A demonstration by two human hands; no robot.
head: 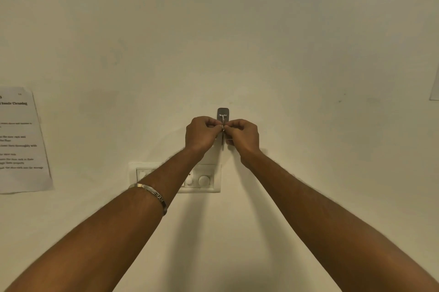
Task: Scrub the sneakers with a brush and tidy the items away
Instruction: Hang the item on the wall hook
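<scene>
Both hands' fingers, left hand (202, 133) and right hand (242, 136), pinch a thin ring (223, 127) just under the wall hook (223, 114); sneakers, brush unseen. Risk: ring misses hook, item drops.

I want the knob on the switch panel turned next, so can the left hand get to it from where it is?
Probably yes. The left hand pinches a small ring at the wall hook; the round knob sits uncovered just below, beside the left forearm, once it lets go.

Head camera, facing a wall straight on

A single wide-angle view from the person's head looks forward along both outstretched forearms at a plain cream painted wall (285, 54), near, its small grey metal adhesive hook (223, 112) centred.
</scene>
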